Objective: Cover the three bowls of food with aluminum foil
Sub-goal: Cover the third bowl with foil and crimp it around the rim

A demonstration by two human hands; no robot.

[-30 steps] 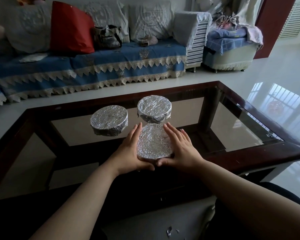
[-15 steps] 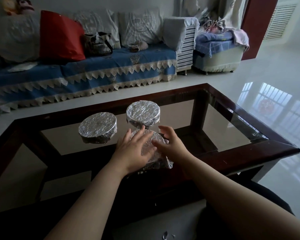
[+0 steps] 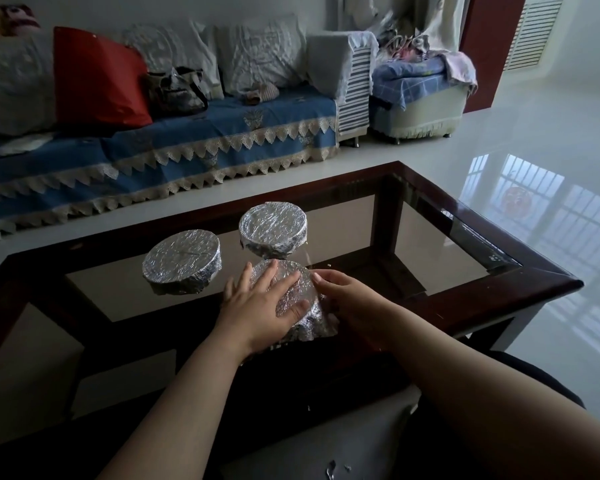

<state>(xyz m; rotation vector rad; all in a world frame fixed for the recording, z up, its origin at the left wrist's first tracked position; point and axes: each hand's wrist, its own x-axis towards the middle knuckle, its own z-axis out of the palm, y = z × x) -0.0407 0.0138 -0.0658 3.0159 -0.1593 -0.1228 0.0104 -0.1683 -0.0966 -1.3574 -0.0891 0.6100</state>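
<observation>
1. Foil covers all three bowls on the glass-topped table point(image 3: 471, 292); I take the near bowl point(image 3: 305, 299) as the landmark, and it stands close to the table's front wooden edge
2. Left hand point(image 3: 260, 313) lies flat on top of the near bowl, with fingers straight and spread, pressing the foil; it grips nothing
3. Right hand point(image 3: 350, 303) is at the right side of the near bowl, with fingertips touching the foil at the rim; how far its fingers curl round the side I cannot tell
4. Far bowl point(image 3: 273, 227) stands just behind the near bowl, very close to it; whether they touch I cannot tell
5. Left bowl point(image 3: 182, 262) stands to the left of the near bowl and a little behind, clearly apart from it
6. Small foil scraps point(image 3: 331, 471) lie well in front of the near bowl, below the table edge, near the person's lap
7. Sofa with blue cover point(image 3: 194, 147) is far behind the near bowl, and a red cushion point(image 3: 97, 77) leans on its back
</observation>
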